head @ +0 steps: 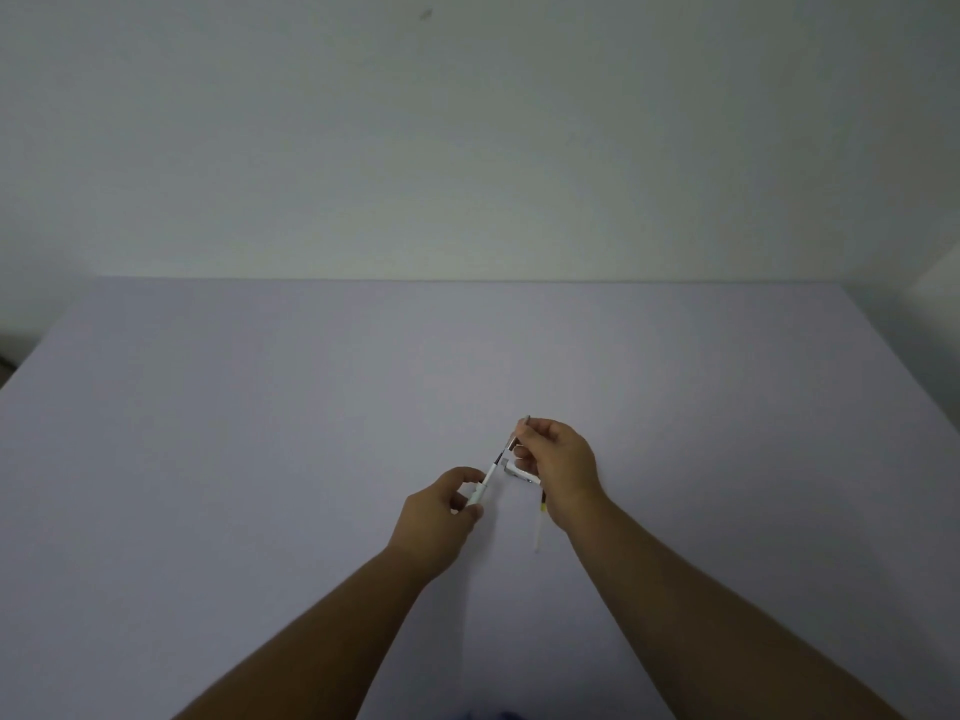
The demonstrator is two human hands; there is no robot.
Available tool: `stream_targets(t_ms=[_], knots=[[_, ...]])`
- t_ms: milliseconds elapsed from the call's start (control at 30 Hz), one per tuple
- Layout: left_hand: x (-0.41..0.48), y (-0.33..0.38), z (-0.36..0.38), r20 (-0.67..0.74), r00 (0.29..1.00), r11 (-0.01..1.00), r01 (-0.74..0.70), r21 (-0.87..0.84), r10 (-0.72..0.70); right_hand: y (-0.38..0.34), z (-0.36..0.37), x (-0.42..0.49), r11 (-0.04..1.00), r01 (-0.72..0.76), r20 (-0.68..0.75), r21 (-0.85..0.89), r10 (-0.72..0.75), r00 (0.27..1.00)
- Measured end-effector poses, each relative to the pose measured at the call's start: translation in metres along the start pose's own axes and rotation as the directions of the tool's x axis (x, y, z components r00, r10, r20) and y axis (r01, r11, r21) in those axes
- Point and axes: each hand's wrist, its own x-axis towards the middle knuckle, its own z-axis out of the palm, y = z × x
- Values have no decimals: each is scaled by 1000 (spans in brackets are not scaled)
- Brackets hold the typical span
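L hand (441,511): fingers curled, thumb + forefinger pinching the lower end of a white pen barrel (483,485). R hand (561,470): fingertips pinch a thin dark refill (511,441) poking from the barrel's top, other fingers loosely bent; forearms converge from the near edge. Pen slants up-right betw. the hands over the lilac table (260,459), approx. centre. By the R hand lie a small white-and-metal piece (519,472) and a thin white stick (539,530) w/ yellow band.

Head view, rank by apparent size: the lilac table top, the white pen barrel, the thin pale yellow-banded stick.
Largest: lilac table top.
Then white pen barrel and thin pale yellow-banded stick, alike; stick partly hidden.
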Motion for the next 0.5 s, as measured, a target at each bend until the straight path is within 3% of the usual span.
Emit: stream_targets(t_ms=[267,500], knots=[[0,0,1,3,1000,1000,-4,12,4,0,-2,-1,998,-5,-26,68,7,1000],[4,2,3,-7,1000,1000,0,14,0,4,0,-2,997,-17,84,-73,23,996]])
